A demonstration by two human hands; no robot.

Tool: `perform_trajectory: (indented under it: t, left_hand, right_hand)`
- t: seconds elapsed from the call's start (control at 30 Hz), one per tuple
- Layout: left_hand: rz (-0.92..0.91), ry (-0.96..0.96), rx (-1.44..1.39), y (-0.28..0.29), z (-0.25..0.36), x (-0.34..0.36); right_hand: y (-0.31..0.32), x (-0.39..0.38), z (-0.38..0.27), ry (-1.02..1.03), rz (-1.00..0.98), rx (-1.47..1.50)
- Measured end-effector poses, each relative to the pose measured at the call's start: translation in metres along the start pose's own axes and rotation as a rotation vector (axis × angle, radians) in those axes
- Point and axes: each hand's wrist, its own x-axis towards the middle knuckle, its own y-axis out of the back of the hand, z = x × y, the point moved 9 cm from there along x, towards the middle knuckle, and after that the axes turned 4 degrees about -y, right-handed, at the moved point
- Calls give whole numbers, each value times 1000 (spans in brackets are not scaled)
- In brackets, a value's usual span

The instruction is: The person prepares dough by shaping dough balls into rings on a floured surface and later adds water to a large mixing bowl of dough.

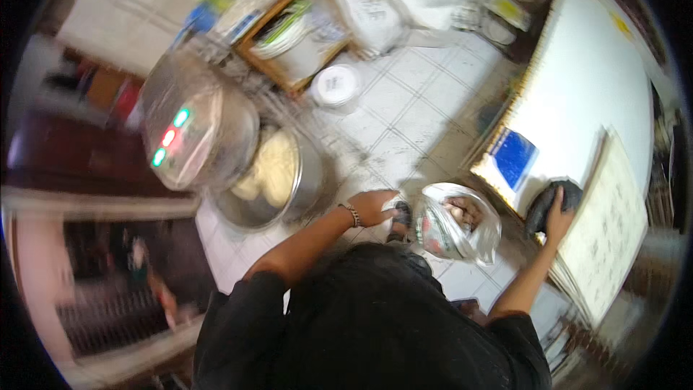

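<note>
Right hand (559, 225), fingers half-curled, holds a black object (538, 212) at its eleven o'clock, by the table's (577, 79) edge; a slack grip could drop it toward the bag (436, 230), nine o'clock. Left hand (370, 208), loosely open, appears empty.

From the head, close above the left hand (373, 207) and right hand (559, 221), the fisheye view looks steeply down, facing tiled floor (393, 97) and the left edge of the white table (592, 65).

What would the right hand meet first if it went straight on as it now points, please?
The right hand would likely meet the dark rounded object at its fingers first; beyond lies the white surface, though depth is unclear.
</note>
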Motion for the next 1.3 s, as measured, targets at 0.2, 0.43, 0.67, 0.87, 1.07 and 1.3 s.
perform_trajectory:
  t: [0.2, 0.43, 0.67, 0.87, 1.07, 1.3]
  left_hand:
    - [467, 639, -333, -72, -182, -219]
    - [652, 1688, -746, -480, -250, -535]
    - [683, 1314, -1050, -562, -237, -481]
    - [1594, 1256, -1474, -545, -282, -539]
    - [2031, 1259, -1750, -525, -246, -553]
    - [2316, 1525, -2085, -636, -85, -401]
  right_hand:
    - [-72, 28, 140, -35, -8, -1023]
    - [-117, 5, -7, 124, 184, -931]
    - [-355, -335, -218, 1053, -701, -196]
    - [-503, -679, -244, 1282, -1475, -530]
    - [-656, -812, -226, 1709, -1435, -681]
    - [-736, -832, -163, 1084, -1596, -1043]
